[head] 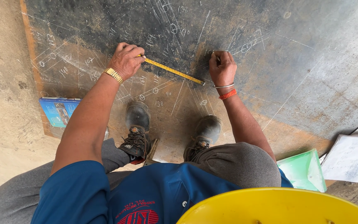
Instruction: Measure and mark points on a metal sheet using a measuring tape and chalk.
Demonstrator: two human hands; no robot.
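Head view: the left hand (125,60) pins the yellow tape measure (174,71), which runs toward four o'clock, ending just beside the right hand (222,68), fingers closed around a marker.

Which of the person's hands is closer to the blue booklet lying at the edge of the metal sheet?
The left. The left hand presses the yellow tape measure down, up and right of the blue booklet. The right hand is farther right, beyond the tape's end.

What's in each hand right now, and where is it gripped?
Left hand pins the near end of the yellow tape measure blade against the steel plate. Right hand pinches a small marker, mostly hidden in the fist.
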